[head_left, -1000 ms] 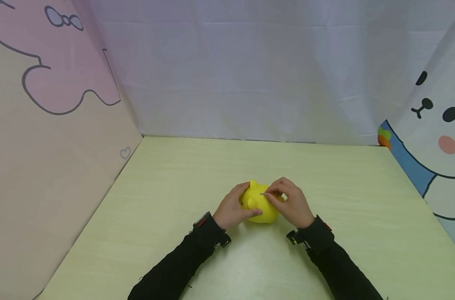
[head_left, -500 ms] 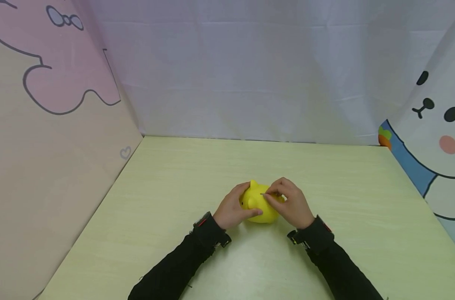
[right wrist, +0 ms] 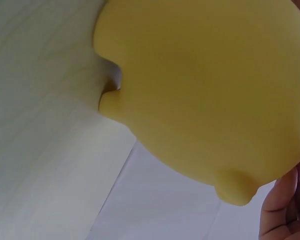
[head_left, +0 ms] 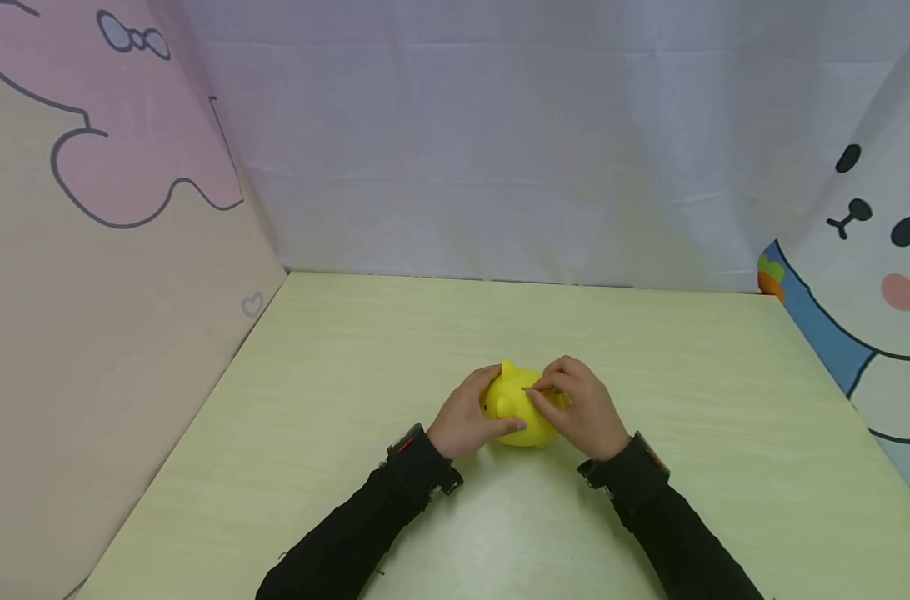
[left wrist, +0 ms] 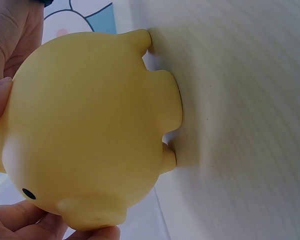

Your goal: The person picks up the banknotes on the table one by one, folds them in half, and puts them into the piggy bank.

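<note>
A yellow piggy bank (head_left: 512,400) stands on the table, its snout and dark eye turned left in the head view. My left hand (head_left: 466,417) grips it around the face, thumb along the near side and fingers over the far side. In the left wrist view its short feet (left wrist: 165,102) rest on the tabletop. Over the bank's back, my right hand (head_left: 584,412) pinches a small thin coin (head_left: 527,388) between thumb and index finger; only a sliver of the edge shows. Its face is hidden, and neither wrist view shows it.
The pale wooden table (head_left: 395,333) reaches back to a white cloth backdrop (head_left: 455,167). Side panels carry a pink cartoon (head_left: 147,125) on the left and a white cartoon animal (head_left: 875,267) on the right.
Both hands and the piggy bank stay nearly in place. The coin's sliver at the right fingertips looks darker now than the pale edge seen a second ago.
</note>
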The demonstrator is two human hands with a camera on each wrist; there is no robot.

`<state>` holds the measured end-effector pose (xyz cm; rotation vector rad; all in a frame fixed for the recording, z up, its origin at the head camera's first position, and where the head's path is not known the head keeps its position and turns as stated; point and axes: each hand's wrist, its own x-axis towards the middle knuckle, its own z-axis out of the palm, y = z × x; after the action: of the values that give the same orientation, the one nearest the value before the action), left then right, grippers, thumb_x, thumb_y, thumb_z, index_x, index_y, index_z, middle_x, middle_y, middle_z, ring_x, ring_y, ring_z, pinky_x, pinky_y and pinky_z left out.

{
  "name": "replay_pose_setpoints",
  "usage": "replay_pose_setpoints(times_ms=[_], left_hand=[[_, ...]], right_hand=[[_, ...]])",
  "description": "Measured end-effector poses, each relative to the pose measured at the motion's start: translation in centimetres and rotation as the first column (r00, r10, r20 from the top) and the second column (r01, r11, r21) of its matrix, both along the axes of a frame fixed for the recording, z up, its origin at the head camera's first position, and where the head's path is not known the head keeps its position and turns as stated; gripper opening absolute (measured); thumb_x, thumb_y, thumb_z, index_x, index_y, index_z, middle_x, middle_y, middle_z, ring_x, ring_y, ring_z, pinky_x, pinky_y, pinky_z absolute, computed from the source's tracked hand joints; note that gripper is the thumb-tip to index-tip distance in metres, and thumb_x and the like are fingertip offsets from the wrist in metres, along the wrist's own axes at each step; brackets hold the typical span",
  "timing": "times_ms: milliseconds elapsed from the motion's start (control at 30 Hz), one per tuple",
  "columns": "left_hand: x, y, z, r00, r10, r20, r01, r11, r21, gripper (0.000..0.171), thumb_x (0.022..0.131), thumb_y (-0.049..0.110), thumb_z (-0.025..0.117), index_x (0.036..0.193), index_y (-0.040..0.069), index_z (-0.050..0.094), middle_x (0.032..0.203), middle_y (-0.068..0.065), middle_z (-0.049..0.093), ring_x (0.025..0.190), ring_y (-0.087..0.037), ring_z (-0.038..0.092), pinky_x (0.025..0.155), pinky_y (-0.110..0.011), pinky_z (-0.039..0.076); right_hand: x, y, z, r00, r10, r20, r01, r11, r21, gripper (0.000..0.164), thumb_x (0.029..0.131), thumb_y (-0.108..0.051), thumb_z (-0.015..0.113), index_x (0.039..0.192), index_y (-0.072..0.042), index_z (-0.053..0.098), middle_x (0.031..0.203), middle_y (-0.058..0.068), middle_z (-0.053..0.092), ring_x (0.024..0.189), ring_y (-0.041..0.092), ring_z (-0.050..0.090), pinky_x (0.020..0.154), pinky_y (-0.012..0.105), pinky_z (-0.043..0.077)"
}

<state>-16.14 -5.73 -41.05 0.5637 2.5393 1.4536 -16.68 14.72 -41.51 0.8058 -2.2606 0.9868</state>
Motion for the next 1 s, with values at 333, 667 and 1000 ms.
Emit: replay_pose_setpoints(times_ms=[333,667,1000], left_hand=[[0.0,0.1,0.0,1.0,0.012,0.001,-0.012,1.0,-0.028,0.083,0.083,0.03,0.079,0.15,0.005,0.037,0.149,-0.013,0.043,0.118,-0.024,0.051,0.099,-0.039,0.045],[-0.1,0.1,0.1,1.0,0.005,-0.001,-0.005,1.0,-0.02,0.082,0.084,0.031,0.079,0.149,0.004,0.037,0.148,-0.013,0.044,0.116,-0.024,0.051,0.098,-0.038,0.046],[-0.3,-0.6,0.7,0.998,0.013,-0.069,-0.023,0.988,-0.155,0.073,0.095,0.049,0.058,0.151,0.007,0.036,0.154,-0.011,0.041,0.14,-0.028,0.041,0.115,-0.046,0.036]], right_hand=[[0.1,-0.4,0.1,0.996,-0.018,-0.087,0.024,0.997,0.073,0.015,0.074,-0.002,0.082,0.078,-0.004,0.068,0.084,0.007,0.057,0.079,0.018,0.051,0.068,0.033,0.05],[0.0,-0.4,0.0,0.999,-0.025,-0.048,0.028,0.998,0.052,0.015,0.076,-0.001,0.08,0.079,-0.005,0.066,0.084,0.006,0.056,0.08,0.018,0.051,0.07,0.034,0.051],[-0.5,1.2,0.3,0.996,-0.051,0.076,0.053,0.998,-0.021,0.009,0.085,-0.003,0.073,0.091,-0.008,0.07,0.091,0.004,0.065,0.082,0.018,0.057,0.068,0.035,0.052]])
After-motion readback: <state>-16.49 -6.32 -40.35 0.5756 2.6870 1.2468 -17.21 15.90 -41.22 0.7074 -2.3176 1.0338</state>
